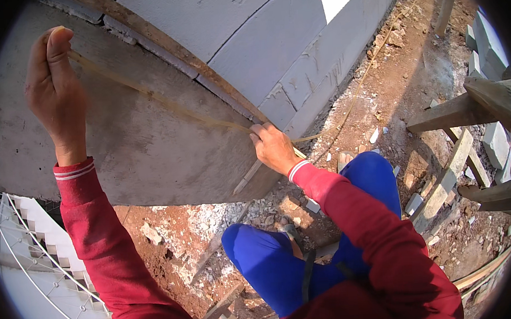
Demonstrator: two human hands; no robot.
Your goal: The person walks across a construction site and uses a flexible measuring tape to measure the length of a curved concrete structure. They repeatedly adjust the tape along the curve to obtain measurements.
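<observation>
My left hand (pixel 58 89) is raised at the upper left, its thumb and fingers closed round one end of a thin, yellowish see-through hose (pixel 170 105). The hose sags from there across a grey concrete surface (pixel 155 148) to my right hand (pixel 272 148). That hand is closed on the hose at the lower end of a long wooden batten (pixel 173 52), which runs along the foot of the white block wall (pixel 271 35). Beyond my right hand the hose continues over the ground beside the wall toward the far right. A short wooden strip (pixel 248 177) lies below my right hand.
Reddish soil (pixel 402 63) with stone chips and block fragments surrounds my feet. Rough timber posts and planks (pixel 448 112) stand at the right, near broken white blocks (pixel 488 46). At the lower left are white metal railings (pixel 45 260) beside a stepped white structure.
</observation>
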